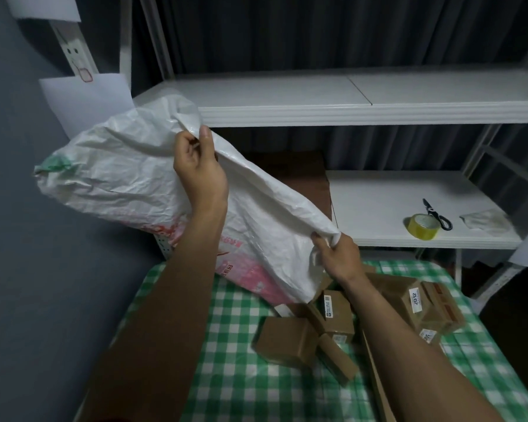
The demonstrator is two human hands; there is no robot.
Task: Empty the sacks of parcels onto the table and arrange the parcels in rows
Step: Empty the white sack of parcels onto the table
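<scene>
Emptying was the step in hand, by the look of it. Both hands held a white woven sack (128, 178) up off the table (226, 376). The left hand (200, 169) pinched a fold of the cloth between thumb and curled fingers, high up; the right hand (337, 257), lower and to the right of it, gripped a bunched corner in its closed fingers. The sack's edge ran taut from one hand to the other, and its body hung down and away to the left of the left hand, printed in pink and red low down.

Brown parcels (336, 315) lay in a loose heap just below and around the right hand and forearm, on the green checked cloth, some tilted against each other. None stood in rows yet.

The next move, I judged, called for a shake or a lift of the sack to be sure nothing was left inside, then setting it aside so both hands were free to sort.

Whether the sack still held parcels could not be told; its mouth was hidden behind its own folds and the left forearm. The right forearm covered part of the heap, so the count was uncertain. Labels on the boxes were mostly too small to read. Far right of the right hand, on a low shelf (409, 205), sat a tape roll (422, 226) and scissors (436, 214).
</scene>
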